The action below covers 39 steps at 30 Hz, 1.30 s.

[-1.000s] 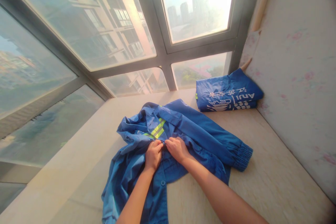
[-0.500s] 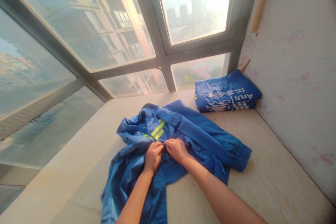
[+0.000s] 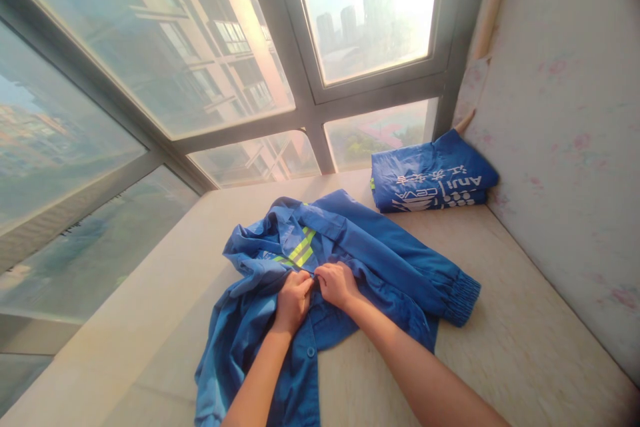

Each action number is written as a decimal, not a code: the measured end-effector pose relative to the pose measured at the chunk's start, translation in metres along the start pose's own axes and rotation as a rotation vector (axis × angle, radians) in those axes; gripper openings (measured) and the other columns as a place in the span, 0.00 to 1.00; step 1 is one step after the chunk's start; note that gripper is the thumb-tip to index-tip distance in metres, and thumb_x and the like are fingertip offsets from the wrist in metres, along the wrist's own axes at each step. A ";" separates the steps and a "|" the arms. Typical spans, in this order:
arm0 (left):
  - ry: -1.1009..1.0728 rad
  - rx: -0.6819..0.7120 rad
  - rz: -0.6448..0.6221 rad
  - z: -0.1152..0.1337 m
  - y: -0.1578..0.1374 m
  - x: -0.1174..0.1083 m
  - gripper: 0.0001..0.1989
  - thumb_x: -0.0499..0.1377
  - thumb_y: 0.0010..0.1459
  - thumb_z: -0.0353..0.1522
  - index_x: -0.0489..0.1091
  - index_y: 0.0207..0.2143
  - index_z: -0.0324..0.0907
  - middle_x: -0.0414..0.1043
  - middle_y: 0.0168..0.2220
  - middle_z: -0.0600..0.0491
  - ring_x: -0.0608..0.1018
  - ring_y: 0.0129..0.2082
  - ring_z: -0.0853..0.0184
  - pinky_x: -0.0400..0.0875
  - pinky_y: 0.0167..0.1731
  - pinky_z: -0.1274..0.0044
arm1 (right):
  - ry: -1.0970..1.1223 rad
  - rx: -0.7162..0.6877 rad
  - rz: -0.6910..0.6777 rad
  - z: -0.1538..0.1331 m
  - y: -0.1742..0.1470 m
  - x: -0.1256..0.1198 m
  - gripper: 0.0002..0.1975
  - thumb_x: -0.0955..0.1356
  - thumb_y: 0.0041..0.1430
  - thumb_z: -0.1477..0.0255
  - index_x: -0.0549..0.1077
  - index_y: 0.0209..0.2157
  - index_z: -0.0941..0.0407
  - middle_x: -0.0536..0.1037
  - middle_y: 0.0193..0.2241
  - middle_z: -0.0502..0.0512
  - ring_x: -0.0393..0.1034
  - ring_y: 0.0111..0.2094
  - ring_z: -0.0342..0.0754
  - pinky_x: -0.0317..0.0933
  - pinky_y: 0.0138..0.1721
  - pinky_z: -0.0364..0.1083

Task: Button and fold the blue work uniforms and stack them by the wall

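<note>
A blue work jacket with yellow-and-grey reflective stripes lies crumpled on the pale surface, one cuffed sleeve stretched to the right. My left hand is closed on the jacket's front edge near its middle. Right beside it, my right hand pinches the facing edge, the fingertips of both hands almost meeting. What exactly lies between the fingertips is hidden. Below the hands, a round button shows on the front strip of the jacket.
A folded blue garment with white lettering sits at the back right against the flowered wall. Grey-framed windows border the pale ledge at the back and left.
Both hands stay on the jacket front at nearly the same spot. The fingertips have shifted very slightly, and the camera view has moved a little.
</note>
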<state>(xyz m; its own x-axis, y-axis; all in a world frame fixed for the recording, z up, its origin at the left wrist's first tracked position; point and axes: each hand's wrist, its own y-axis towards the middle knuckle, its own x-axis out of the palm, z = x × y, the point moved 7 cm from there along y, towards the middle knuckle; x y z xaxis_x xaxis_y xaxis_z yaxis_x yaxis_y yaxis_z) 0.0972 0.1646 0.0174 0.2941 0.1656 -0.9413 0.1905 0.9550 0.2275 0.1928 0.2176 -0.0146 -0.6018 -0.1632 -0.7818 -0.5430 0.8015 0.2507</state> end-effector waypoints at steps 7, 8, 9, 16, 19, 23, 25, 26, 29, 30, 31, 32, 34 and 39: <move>0.004 0.053 -0.002 0.005 -0.002 0.000 0.14 0.49 0.64 0.27 0.74 0.34 0.42 0.72 0.36 0.49 0.69 0.38 0.62 0.67 0.39 0.73 | 0.085 0.070 0.023 0.007 0.006 -0.001 0.12 0.64 0.56 0.74 0.79 0.34 0.51 0.83 0.35 0.51 0.76 0.38 0.48 0.61 0.39 0.42; 0.005 0.066 -0.003 0.005 -0.003 0.000 0.14 0.49 0.64 0.27 0.74 0.35 0.42 0.73 0.36 0.49 0.68 0.38 0.62 0.67 0.39 0.73 | 0.099 0.084 0.031 0.009 0.007 -0.003 0.12 0.64 0.55 0.74 0.79 0.34 0.50 0.83 0.34 0.50 0.76 0.37 0.48 0.62 0.38 0.42; 0.007 0.081 0.000 0.007 -0.004 0.000 0.14 0.49 0.64 0.27 0.75 0.36 0.42 0.73 0.37 0.49 0.68 0.39 0.62 0.68 0.39 0.73 | 0.115 0.098 0.041 0.011 0.008 -0.004 0.12 0.65 0.55 0.74 0.80 0.34 0.50 0.83 0.34 0.50 0.76 0.37 0.48 0.62 0.37 0.42; 0.085 0.050 0.111 0.010 -0.011 -0.001 0.15 0.49 0.64 0.27 0.75 0.45 0.42 0.72 0.38 0.48 0.70 0.39 0.62 0.70 0.40 0.71 | 0.248 0.129 0.167 0.015 0.006 -0.012 0.12 0.65 0.57 0.74 0.79 0.37 0.51 0.83 0.37 0.50 0.77 0.39 0.47 0.65 0.42 0.41; 0.154 0.025 0.107 0.004 -0.016 -0.006 0.16 0.49 0.64 0.27 0.74 0.47 0.41 0.72 0.38 0.47 0.70 0.40 0.62 0.71 0.40 0.71 | 0.296 0.187 0.258 0.026 0.008 -0.023 0.13 0.62 0.60 0.74 0.78 0.40 0.54 0.82 0.39 0.53 0.76 0.41 0.47 0.65 0.45 0.41; 0.242 -0.025 0.111 -0.011 -0.030 -0.024 0.17 0.49 0.62 0.24 0.75 0.46 0.40 0.73 0.39 0.47 0.72 0.41 0.62 0.70 0.43 0.71 | 0.316 0.308 0.358 0.059 0.009 -0.049 0.16 0.59 0.62 0.72 0.77 0.41 0.56 0.82 0.40 0.57 0.76 0.41 0.49 0.66 0.44 0.44; 0.303 -0.089 0.101 -0.012 -0.036 -0.035 0.16 0.51 0.60 0.23 0.76 0.43 0.43 0.75 0.40 0.48 0.73 0.41 0.60 0.69 0.43 0.68 | 0.317 0.345 0.373 0.072 0.007 -0.063 0.16 0.59 0.63 0.71 0.77 0.41 0.56 0.81 0.38 0.56 0.76 0.39 0.50 0.66 0.43 0.45; 0.334 -0.124 0.091 -0.010 -0.037 -0.040 0.14 0.53 0.59 0.24 0.76 0.41 0.44 0.75 0.40 0.49 0.74 0.42 0.59 0.68 0.43 0.66 | 0.309 0.354 0.369 0.075 0.005 -0.069 0.15 0.60 0.62 0.71 0.77 0.40 0.55 0.81 0.37 0.56 0.75 0.39 0.51 0.66 0.42 0.46; 0.371 -0.180 0.090 0.011 -0.030 -0.053 0.08 0.56 0.59 0.29 0.75 0.36 0.47 0.76 0.40 0.52 0.75 0.42 0.57 0.64 0.47 0.59 | 0.140 0.301 0.320 0.060 0.003 -0.085 0.11 0.63 0.58 0.75 0.77 0.37 0.55 0.79 0.37 0.58 0.72 0.40 0.53 0.64 0.43 0.49; 0.352 -0.172 0.104 0.019 -0.024 -0.056 0.08 0.55 0.60 0.31 0.75 0.36 0.47 0.76 0.41 0.52 0.75 0.43 0.57 0.63 0.49 0.59 | 0.048 0.234 0.300 0.047 0.005 -0.088 0.11 0.64 0.56 0.77 0.77 0.37 0.56 0.78 0.40 0.60 0.71 0.43 0.54 0.62 0.46 0.50; 0.320 -0.159 0.123 0.026 -0.016 -0.058 0.08 0.55 0.61 0.32 0.75 0.37 0.46 0.76 0.42 0.51 0.75 0.45 0.58 0.63 0.50 0.61 | -0.044 0.134 0.277 0.030 0.007 -0.089 0.12 0.64 0.56 0.78 0.77 0.39 0.56 0.77 0.44 0.61 0.68 0.47 0.55 0.60 0.48 0.51; 0.283 -0.151 0.141 0.030 -0.007 -0.059 0.09 0.54 0.62 0.31 0.74 0.39 0.46 0.76 0.44 0.51 0.74 0.46 0.59 0.64 0.50 0.64 | -0.118 0.016 0.251 0.012 0.010 -0.087 0.13 0.64 0.56 0.78 0.76 0.41 0.56 0.74 0.48 0.61 0.65 0.50 0.56 0.57 0.51 0.52; 0.221 -0.181 0.164 0.026 0.012 -0.054 0.10 0.53 0.61 0.30 0.73 0.42 0.44 0.74 0.48 0.48 0.73 0.49 0.61 0.65 0.51 0.68 | -0.197 -0.193 0.190 -0.019 0.017 -0.076 0.12 0.64 0.59 0.77 0.75 0.44 0.55 0.70 0.54 0.61 0.59 0.56 0.56 0.52 0.56 0.53; 0.195 -0.322 0.158 -0.012 0.040 -0.016 0.10 0.59 0.56 0.29 0.73 0.42 0.41 0.75 0.44 0.47 0.75 0.46 0.58 0.67 0.49 0.69 | -0.213 -0.120 0.011 -0.013 0.042 -0.030 0.10 0.63 0.65 0.72 0.76 0.39 0.54 0.75 0.47 0.59 0.65 0.50 0.52 0.56 0.51 0.49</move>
<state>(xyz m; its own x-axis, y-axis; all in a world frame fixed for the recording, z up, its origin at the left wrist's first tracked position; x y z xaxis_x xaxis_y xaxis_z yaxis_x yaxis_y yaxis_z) 0.0884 0.2035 0.0385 0.1069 0.3302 -0.9378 -0.1554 0.9372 0.3122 0.1800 0.2486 0.0268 -0.4783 -0.0195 -0.8780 -0.6103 0.7263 0.3163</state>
